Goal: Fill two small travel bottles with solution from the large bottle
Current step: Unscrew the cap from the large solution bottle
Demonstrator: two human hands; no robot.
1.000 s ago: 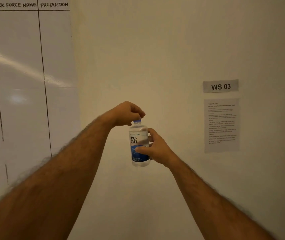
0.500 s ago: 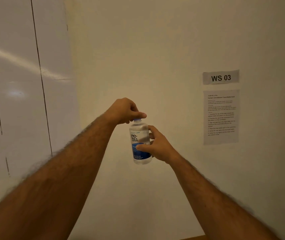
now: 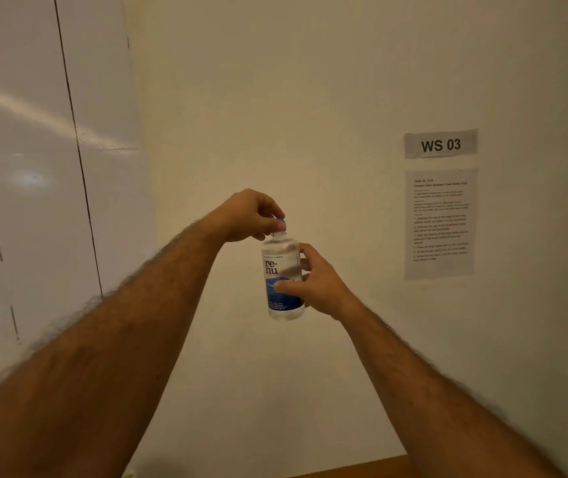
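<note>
The large clear solution bottle (image 3: 280, 267), with a white and blue "renu" label, is held upright in the air in front of the wall. My right hand (image 3: 317, 286) grips its body from the right side. My left hand (image 3: 249, 215) pinches the small blue cap (image 3: 280, 221) at the top; the cap sits slightly raised and tilted above the bare neck. No small travel bottles are in view.
A whiteboard (image 3: 34, 167) with drawn grid lines covers the wall on the left. A "WS 03" sign (image 3: 441, 144) and a printed instruction sheet (image 3: 440, 224) hang on the wall to the right. A strip of wooden tabletop (image 3: 372, 469) shows at the bottom edge.
The view has tilted down a little, so the table edge appears. My left hand has turned on the cap, which now sits lifted off the neck. The bottle stays in place.
</note>
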